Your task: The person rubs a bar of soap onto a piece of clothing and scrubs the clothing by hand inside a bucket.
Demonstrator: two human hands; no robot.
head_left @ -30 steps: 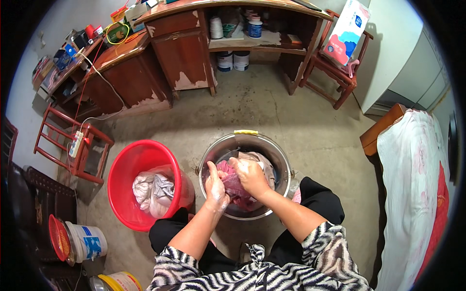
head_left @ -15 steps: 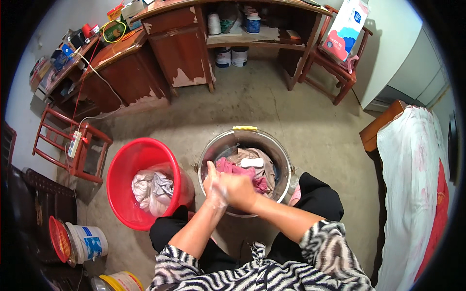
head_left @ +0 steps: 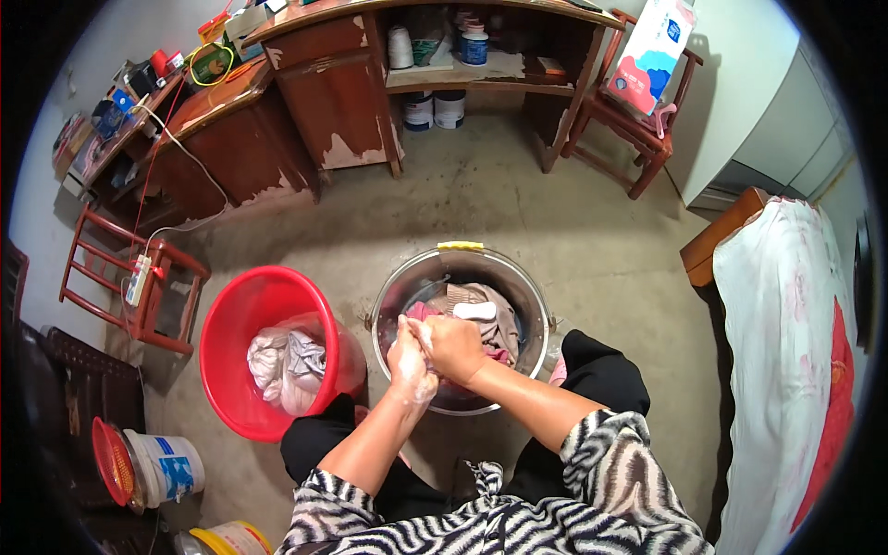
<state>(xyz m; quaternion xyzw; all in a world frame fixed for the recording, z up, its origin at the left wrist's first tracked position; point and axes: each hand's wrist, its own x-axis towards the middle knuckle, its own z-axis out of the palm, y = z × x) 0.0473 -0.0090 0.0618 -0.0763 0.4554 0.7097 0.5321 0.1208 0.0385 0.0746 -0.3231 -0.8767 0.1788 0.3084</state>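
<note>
Over the near side of a shiny metal bucket (head_left: 542,289), both my hands are closed and pressed together, wet with suds. My left hand (head_left: 407,359) is a fist with its thumb upward. My right hand (head_left: 453,349) bears against it from the right. Pink cloth (head_left: 422,310) comes out at the far side of the hands; how much of it lies inside them is hidden. In the bucket, a beige-brown garment (head_left: 502,326) lies bunched, partly under the hands. On top of it rests a white oblong piece (head_left: 474,311) like a bar of soap.
A red plastic tub (head_left: 215,347) holding whitish and grey clothes (head_left: 289,363) stands left of the bucket. A white pail (head_left: 171,467) and a low red chair with a power strip (head_left: 138,280) are farther left. A worn desk (head_left: 333,116) stands ahead, a draped bed (head_left: 772,370) at right.
My hands have shifted against each other; the left, with fingers more stretched before, is now curled in. The pink cloth shows less. The whole view has moved slightly.
</note>
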